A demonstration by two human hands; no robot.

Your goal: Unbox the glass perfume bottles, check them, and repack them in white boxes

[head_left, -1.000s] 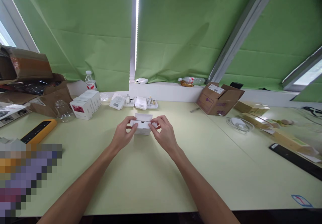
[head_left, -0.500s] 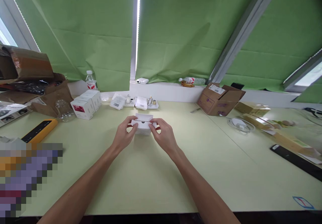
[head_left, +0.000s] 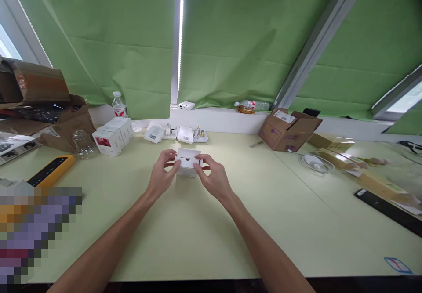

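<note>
A small white carton (head_left: 187,166) stands on the pale green table in front of me, its lid flap tilted up at the back. A notched inner flap shows on its top. My left hand (head_left: 162,170) pinches the carton's left side between thumb and fingers. On the opposite side my right hand (head_left: 213,173) grips the right edge, with the thumb at the front top corner. What lies inside the carton is hidden. Just beyond it are two white trays with small glass bottles (head_left: 197,132) and white barcode-labelled pieces (head_left: 185,134).
White boxes (head_left: 114,135) and a clear jar (head_left: 84,144) stand at left, near an orange power strip (head_left: 52,170) and brown cartons (head_left: 66,128). An open cardboard box (head_left: 286,130), a coiled white cable (head_left: 315,164) and a black bar (head_left: 389,211) lie at right.
The side flaps at the carton's top look folded further in. My left fingers have shifted slightly left, while the right hand stays nearly in place.
</note>
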